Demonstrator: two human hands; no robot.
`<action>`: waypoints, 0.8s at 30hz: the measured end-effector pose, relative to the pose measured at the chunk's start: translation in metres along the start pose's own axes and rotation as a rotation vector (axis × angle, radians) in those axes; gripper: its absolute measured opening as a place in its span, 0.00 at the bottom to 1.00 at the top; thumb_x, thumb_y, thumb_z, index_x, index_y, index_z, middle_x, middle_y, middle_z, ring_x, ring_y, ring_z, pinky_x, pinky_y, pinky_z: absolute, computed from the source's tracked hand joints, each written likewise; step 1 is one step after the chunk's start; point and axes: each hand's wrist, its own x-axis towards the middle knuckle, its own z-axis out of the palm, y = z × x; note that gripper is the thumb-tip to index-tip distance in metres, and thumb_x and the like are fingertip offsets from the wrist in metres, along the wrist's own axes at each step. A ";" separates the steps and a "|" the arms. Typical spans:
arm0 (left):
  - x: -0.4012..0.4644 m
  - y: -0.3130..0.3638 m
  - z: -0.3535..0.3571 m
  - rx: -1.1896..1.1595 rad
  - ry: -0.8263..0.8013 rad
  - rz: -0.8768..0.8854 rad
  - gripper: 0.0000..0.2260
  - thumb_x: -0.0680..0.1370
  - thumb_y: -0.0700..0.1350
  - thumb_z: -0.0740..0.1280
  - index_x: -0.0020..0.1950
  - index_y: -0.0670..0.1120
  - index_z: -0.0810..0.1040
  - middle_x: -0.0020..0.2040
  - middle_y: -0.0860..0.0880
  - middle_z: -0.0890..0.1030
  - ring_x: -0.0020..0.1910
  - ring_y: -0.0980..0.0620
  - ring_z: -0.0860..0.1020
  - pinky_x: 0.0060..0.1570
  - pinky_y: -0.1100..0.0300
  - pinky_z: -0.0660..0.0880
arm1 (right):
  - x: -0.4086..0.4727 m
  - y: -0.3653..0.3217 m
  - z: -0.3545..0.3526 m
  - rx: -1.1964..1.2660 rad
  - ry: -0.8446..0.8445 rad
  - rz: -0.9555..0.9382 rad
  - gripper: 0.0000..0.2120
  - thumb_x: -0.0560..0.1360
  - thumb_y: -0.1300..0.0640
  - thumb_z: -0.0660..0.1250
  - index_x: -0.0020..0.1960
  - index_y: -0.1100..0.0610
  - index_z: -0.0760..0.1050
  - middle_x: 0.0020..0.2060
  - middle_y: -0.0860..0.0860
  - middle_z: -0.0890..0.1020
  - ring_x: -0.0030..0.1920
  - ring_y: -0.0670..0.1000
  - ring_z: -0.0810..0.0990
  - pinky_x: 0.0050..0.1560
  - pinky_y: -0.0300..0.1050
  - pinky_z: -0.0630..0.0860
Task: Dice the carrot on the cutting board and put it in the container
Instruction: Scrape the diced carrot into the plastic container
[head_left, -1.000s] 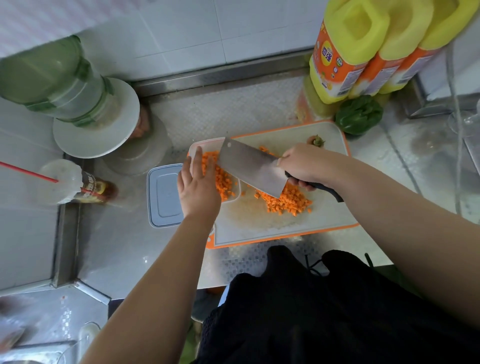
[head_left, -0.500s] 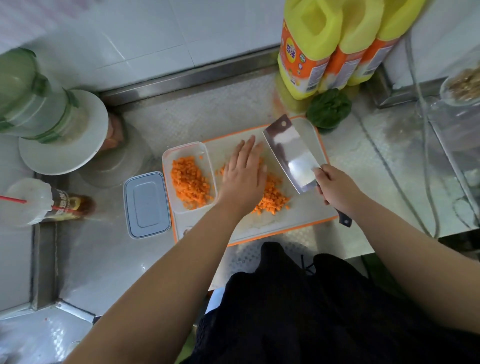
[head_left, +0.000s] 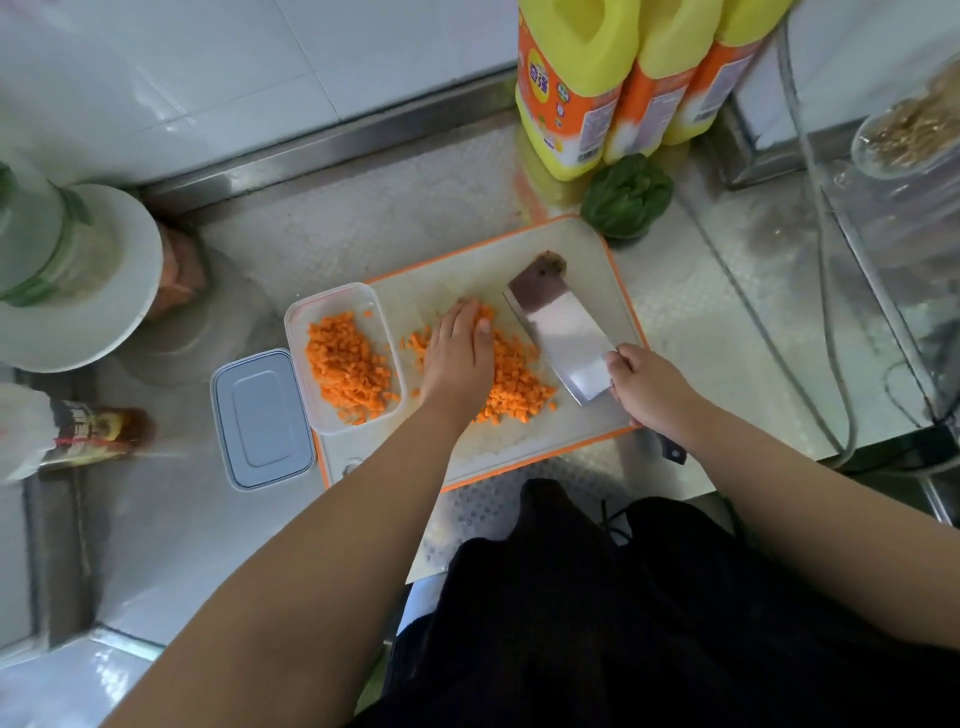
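The setting is a kitchen, indicated by a stainless-steel counter (head_left: 363, 228) against white wall tiles (head_left: 208, 78), a cutting board (head_left: 597, 249), a cleaver (head_left: 561, 338) and yellow bottles (head_left: 576, 88).

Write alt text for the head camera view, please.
A left hand rests on diced carrot on a cutting board; the right hand holds a cleaver beside it. A container already holds some dice.
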 end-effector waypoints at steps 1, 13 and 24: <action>-0.003 0.002 0.002 -0.051 0.015 -0.017 0.23 0.84 0.51 0.49 0.77 0.43 0.62 0.76 0.45 0.64 0.76 0.48 0.59 0.75 0.53 0.54 | 0.000 -0.006 0.005 0.010 -0.017 0.002 0.16 0.82 0.50 0.52 0.41 0.59 0.67 0.34 0.58 0.75 0.27 0.54 0.72 0.31 0.49 0.73; -0.008 0.035 0.004 -0.444 0.029 -0.154 0.24 0.86 0.51 0.48 0.80 0.45 0.49 0.81 0.49 0.49 0.79 0.55 0.46 0.76 0.61 0.44 | -0.006 -0.050 0.030 0.463 -0.288 0.162 0.11 0.83 0.56 0.52 0.45 0.49 0.69 0.28 0.53 0.70 0.24 0.50 0.65 0.27 0.43 0.65; -0.032 0.008 -0.049 -0.225 0.478 0.137 0.14 0.81 0.37 0.57 0.64 0.38 0.75 0.59 0.44 0.79 0.60 0.52 0.74 0.62 0.62 0.70 | -0.007 -0.061 -0.008 0.372 -0.340 0.077 0.12 0.82 0.55 0.54 0.41 0.50 0.68 0.29 0.54 0.68 0.23 0.49 0.63 0.25 0.39 0.61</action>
